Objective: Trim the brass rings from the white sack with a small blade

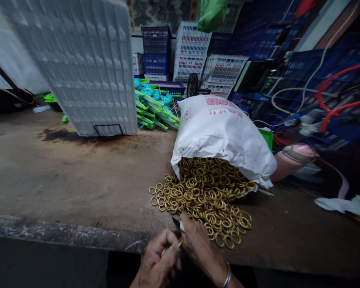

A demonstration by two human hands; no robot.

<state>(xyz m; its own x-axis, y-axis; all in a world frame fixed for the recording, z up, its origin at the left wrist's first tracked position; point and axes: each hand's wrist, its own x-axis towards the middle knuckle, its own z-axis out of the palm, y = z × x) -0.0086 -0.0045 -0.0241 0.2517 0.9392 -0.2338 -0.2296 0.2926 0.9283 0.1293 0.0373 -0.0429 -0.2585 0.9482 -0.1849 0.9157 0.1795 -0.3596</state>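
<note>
My left hand (159, 256) is closed around a gold-coloured ring (180, 242), part of which shows between the fingers. Beside it, my right hand (195, 238) grips a small knife (176, 222); its dark blade points up and left, and a bit of white shows by the fingers. Both hands are close together at the table's front edge. Just beyond them a heap of gold-coloured rings (210, 196) spills from the mouth of a white woven sack (219, 136) lying on its side. The knife's handle is mostly hidden in my fingers.
A stack of translucent plastic trays (99, 68) stands upright in a black wire holder (108, 132). Green and blue plastic parts (153, 106) lie behind. A pink bottle (294, 160) is right of the sack. Crates (192, 48) are stacked at the back.
</note>
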